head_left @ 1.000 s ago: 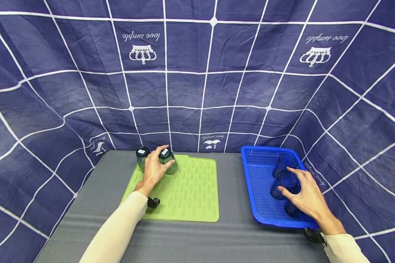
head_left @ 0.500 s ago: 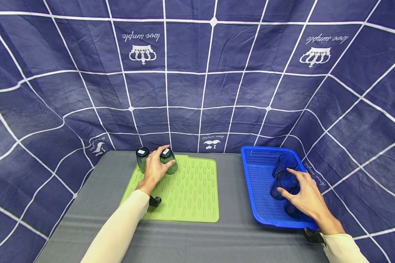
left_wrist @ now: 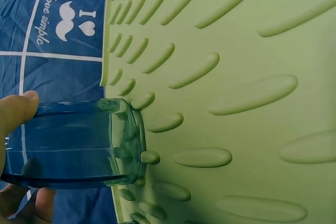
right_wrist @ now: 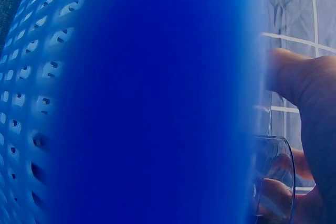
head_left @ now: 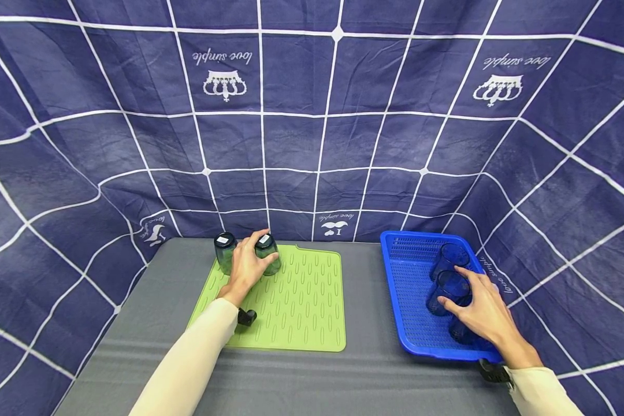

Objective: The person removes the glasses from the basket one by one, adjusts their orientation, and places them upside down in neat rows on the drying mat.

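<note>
In the head view, my left hand [head_left: 247,266] holds an upside-down drinking glass [head_left: 270,260] at the mat's back left, thumb on one side and fingers on the other. Its mouth is down on the green drying mat [head_left: 301,312], as the left wrist view shows. Left of it stands a second upturned glass [head_left: 225,254], partly behind the hand. My right hand [head_left: 481,312] reaches into the blue basket [head_left: 403,323], thumb and forefinger spanning the rim of a blue-tinted glass [head_left: 442,297]. Its other fingers are hidden in the head view.
Another blue glass [head_left: 449,257] stands behind in the basket, and one more glass [head_left: 460,332] shows beneath my right hand. Grey cloth [head_left: 366,300] lies between mat and basket. A checked blue curtain [head_left: 291,144] surrounds the back and sides. The basket wall [right_wrist: 157,98] blocks much of the right wrist view.
My left hand and its glass have shifted slightly to the right, away from the other upturned glass. The right hand stays almost still in the basket.
</note>
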